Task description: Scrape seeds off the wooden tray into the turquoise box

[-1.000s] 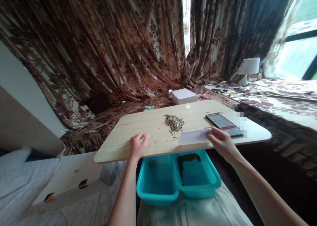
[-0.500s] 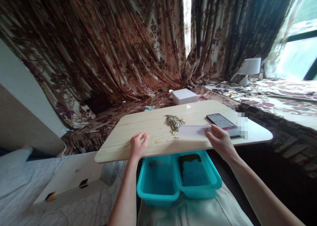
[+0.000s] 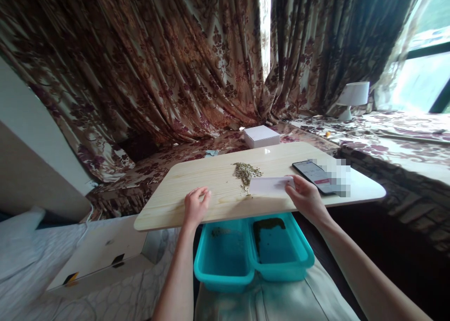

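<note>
So there's a pile of green and pale grains (image 3: 245,171) on the wooden table (image 3: 190,175); use that pile as the landmark. Right hand (image 3: 306,197), right of the pile, pinches a white card (image 3: 267,186) between thumb and fingers, with the card's far end at the pile's near-right side. Left hand (image 3: 196,206), near-left of the pile, is loosely curled, nothing visible in it. My worry: one hard shove or flick of the card and loose grains could skitter off the table, maybe into the left tub (image 3: 225,265) or right tub (image 3: 281,272), both lower, nearside of the pile. A wide elbow-out swing could also knock the phone (image 3: 311,173), right of the pile.
</note>
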